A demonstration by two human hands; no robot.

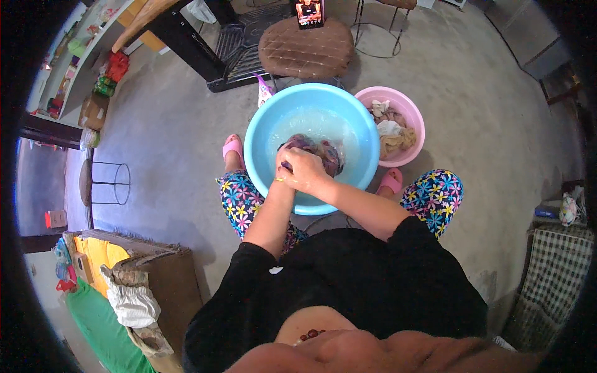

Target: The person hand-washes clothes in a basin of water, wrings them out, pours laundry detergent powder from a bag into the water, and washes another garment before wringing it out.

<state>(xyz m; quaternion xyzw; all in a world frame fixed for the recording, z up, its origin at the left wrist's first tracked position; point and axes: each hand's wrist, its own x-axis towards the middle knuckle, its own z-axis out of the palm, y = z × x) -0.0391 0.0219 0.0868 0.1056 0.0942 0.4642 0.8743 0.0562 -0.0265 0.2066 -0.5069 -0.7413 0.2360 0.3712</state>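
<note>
A wet, dark patterned cloth [331, 158] is bunched up in the light blue basin [250, 144], over shallow, slightly sudsy water. My right hand [305, 169] is closed on the near part of the cloth, fingers curled, knuckles upward. Pressed against it on the left, my left hand [283, 160] also grips the cloth, though my right hand hides much of it. Both wrists meet near the basin's front edge. To the right stands a pink basin [421, 127] holding several tan, brown and white garments [398, 138].
Beyond the basin is a brown padded stool [306, 50] with a phone [310, 13] propped on it. A purple-white packet [263, 91] stands by the basin's far left. My knees and pink slippers [233, 149] flank the basin. A cloth-draped sofa [152, 267] is at lower left.
</note>
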